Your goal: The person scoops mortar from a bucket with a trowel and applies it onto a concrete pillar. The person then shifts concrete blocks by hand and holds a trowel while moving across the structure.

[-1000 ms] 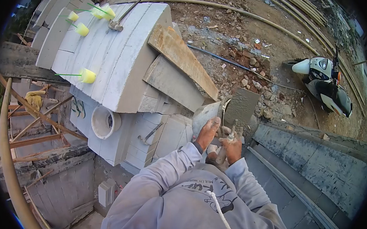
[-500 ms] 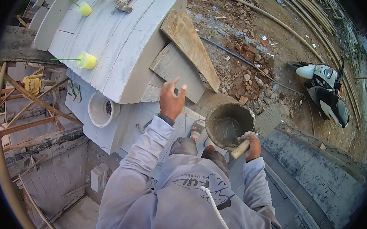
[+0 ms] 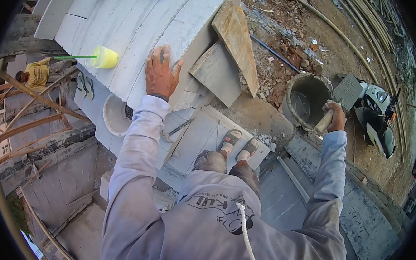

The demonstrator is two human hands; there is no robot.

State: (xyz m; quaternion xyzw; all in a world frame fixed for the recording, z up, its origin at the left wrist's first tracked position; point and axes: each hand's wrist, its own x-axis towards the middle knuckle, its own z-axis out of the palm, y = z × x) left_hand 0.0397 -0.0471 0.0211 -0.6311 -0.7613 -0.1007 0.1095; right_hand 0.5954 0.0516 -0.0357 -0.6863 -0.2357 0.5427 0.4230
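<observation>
My left hand [image 3: 163, 74] lies palm down, fingers spread, on top of a stack of pale grey lightweight blocks [image 3: 133, 35]. My right hand [image 3: 335, 118] is closed around the wooden handle of a trowel [image 3: 349, 92], whose blade is coated with mortar. Right against that hand is a mortar-stained bucket [image 3: 291, 102], tilted so its grey, wet-looking inside shows; how the fingers grip its rim or handle is hidden. Left of my left hand stands a plastic cup [image 3: 106, 57] of yellow-green drink with a green straw.
Two loose boards [image 3: 237, 46] lean at the stack's end. A white bucket [image 3: 116, 115] and a hammer [image 3: 178, 129] lie below it. My sandalled feet [image 3: 230, 140] stand on a pale slab. A motorbike [image 3: 373, 116] is parked right; another person [image 3: 36, 74] is down left behind timber braces.
My left hand has come down from the air onto the block stack. My right hand has moved outward and away, carrying the trowel and bucket with it. The view has shifted.
</observation>
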